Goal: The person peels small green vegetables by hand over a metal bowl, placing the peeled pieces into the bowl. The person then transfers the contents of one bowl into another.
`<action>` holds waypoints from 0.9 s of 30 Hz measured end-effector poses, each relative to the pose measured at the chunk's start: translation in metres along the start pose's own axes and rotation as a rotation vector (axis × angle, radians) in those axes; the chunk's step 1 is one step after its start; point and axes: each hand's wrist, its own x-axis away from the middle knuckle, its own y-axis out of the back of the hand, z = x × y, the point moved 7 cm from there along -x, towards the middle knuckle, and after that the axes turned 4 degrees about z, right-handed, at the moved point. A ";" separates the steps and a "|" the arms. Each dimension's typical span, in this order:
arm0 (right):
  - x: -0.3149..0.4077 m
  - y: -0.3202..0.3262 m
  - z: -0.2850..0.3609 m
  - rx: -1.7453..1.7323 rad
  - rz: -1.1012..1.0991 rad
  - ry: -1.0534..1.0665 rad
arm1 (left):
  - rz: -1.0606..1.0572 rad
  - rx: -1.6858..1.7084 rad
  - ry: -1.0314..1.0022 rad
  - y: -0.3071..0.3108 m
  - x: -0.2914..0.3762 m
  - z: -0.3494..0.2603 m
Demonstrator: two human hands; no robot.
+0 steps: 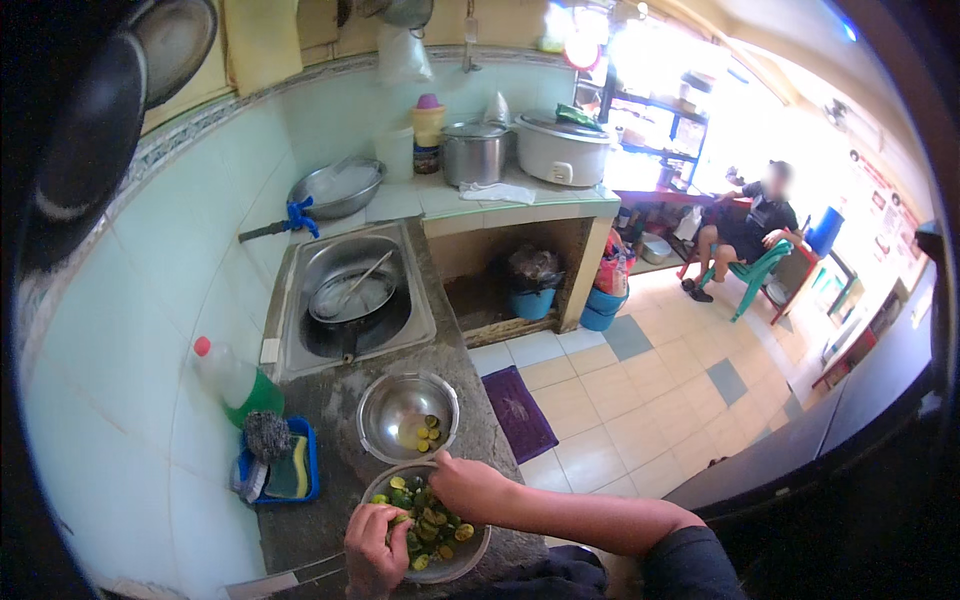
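Observation:
A bowl [480,551] full of cut green citrus halves [431,525] stands on the dark counter at the bottom of the view. At its left side my left hand [377,544] pinches a small green citrus piece [400,517] between thumb and fingers. My right hand [457,484] reaches in from the right over the bowl's upper rim, its fingers curled; what they hold, if anything, is hidden. Just beyond, close to the first bowl, sits a steel bowl [390,412] with several squeezed-looking citrus halves [428,433] and a little yellowish liquid.
Beyond the bowls is a sink [424,341] holding a pan [352,296]. Along the left wall stand a bottle of green liquid [255,390] and a blue tray [311,487] with sponge and scourer. A purple mat [521,420] lies on the floor. Farther off, a person [765,210] sits on a green chair.

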 end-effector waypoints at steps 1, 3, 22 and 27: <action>0.000 0.000 0.001 0.068 0.009 0.041 | 0.000 0.049 0.072 0.000 0.004 0.000; -0.002 0.000 -0.002 0.068 0.002 0.046 | 0.016 0.057 0.096 -0.001 0.004 -0.002; -0.012 -0.009 -0.004 -0.078 -0.187 0.101 | 0.279 -0.047 0.173 -0.028 0.006 0.015; -0.009 -0.006 -0.005 -0.108 -0.212 0.099 | 0.236 -0.034 0.001 -0.026 0.005 0.006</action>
